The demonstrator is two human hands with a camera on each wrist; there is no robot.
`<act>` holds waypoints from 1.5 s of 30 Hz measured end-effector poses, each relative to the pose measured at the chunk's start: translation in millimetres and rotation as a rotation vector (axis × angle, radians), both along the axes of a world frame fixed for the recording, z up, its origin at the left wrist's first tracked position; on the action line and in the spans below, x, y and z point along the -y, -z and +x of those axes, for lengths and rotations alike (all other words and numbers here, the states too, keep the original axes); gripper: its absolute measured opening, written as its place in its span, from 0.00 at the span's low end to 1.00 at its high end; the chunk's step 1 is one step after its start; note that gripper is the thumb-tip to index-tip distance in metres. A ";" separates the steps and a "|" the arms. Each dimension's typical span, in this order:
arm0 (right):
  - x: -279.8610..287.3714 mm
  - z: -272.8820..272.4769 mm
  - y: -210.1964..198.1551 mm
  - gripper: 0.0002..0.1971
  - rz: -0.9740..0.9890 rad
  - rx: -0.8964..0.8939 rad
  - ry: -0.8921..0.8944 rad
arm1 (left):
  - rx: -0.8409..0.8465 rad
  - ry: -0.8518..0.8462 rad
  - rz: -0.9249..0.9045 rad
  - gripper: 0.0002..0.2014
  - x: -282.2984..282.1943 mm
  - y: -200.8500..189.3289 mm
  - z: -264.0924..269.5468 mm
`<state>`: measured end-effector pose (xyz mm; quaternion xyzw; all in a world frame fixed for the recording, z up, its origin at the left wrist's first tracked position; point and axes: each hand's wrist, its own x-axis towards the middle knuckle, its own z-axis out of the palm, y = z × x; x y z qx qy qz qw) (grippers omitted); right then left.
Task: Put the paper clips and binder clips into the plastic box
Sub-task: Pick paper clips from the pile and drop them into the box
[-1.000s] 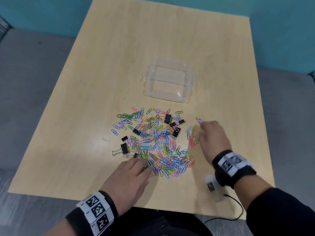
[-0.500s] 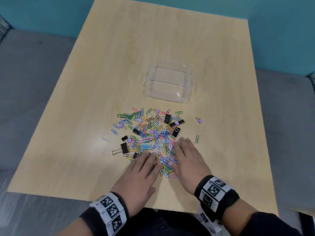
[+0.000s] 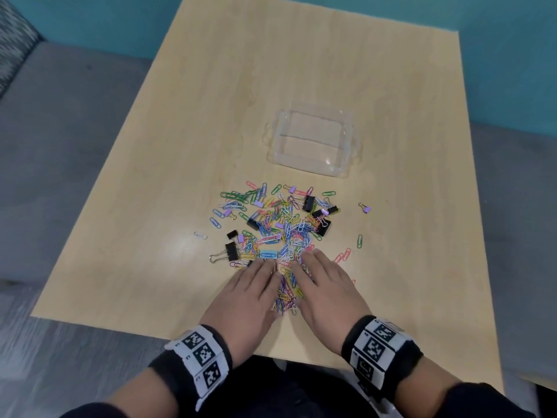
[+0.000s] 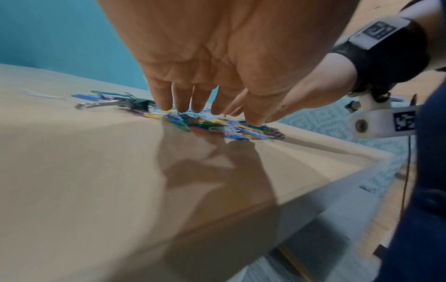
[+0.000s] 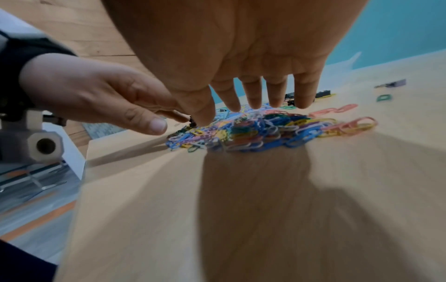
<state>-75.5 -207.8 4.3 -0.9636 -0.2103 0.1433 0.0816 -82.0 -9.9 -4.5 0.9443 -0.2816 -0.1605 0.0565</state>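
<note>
A heap of coloured paper clips (image 3: pixel 280 227) mixed with black and purple binder clips (image 3: pixel 309 203) lies on the wooden table (image 3: pixel 150 206), in front of a clear plastic box (image 3: pixel 313 170) with nothing in it. My left hand (image 3: pixel 250 292) and right hand (image 3: pixel 324 285) lie palm down side by side at the near end of the heap. Their fingers are straight and their tips rest on the clips (image 4: pixel 217 124) (image 5: pixel 253 131). Neither hand holds anything. A strip of clips shows between the two hands.
Strays lie apart from the heap: a purple binder clip (image 3: pixel 365 207), a green paper clip (image 3: pixel 359 241), pink clips (image 3: pixel 343 255) on the right, a white clip (image 3: pixel 200 235) on the left. The table's near edge (image 3: pixel 120 325) is close behind my wrists.
My right hand came in from the right side of the table to the heap's near end beside the left. Both hands have since drawn closer together, with clips bunched between them.
</note>
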 end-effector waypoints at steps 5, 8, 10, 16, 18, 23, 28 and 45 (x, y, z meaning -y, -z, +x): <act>-6.7 1.8 2.4 0.32 -0.080 -0.040 -0.083 | 0.025 0.052 0.026 0.29 -20.5 0.6 5.9; -6.2 0.0 -2.6 0.27 -0.084 -0.010 -0.065 | 0.056 0.106 -0.018 0.26 -29.7 0.6 0.6; -10.7 1.3 -6.5 0.26 -0.063 0.016 -0.067 | 0.082 0.080 -0.050 0.24 -32.5 0.0 -0.6; -27.3 4.1 -3.5 0.30 -0.085 -0.016 -0.142 | 0.065 -0.026 -0.028 0.26 -30.4 -3.9 3.0; -24.9 3.5 -5.1 0.29 -0.103 -0.020 -0.104 | 0.061 -0.038 -0.028 0.26 -34.6 -4.7 3.0; -17.8 -5.7 -6.3 0.29 -0.098 -0.024 -0.099 | 0.037 -0.074 0.032 0.28 -56.3 0.6 -3.4; 6.4 -12.1 -11.5 0.34 -0.088 -0.042 0.099 | 0.004 -0.011 -0.022 0.25 -55.7 -7.4 -21.7; -2.8 14.3 4.6 0.29 -0.049 -0.094 0.165 | 0.004 -0.033 -0.055 0.29 32.2 1.3 15.5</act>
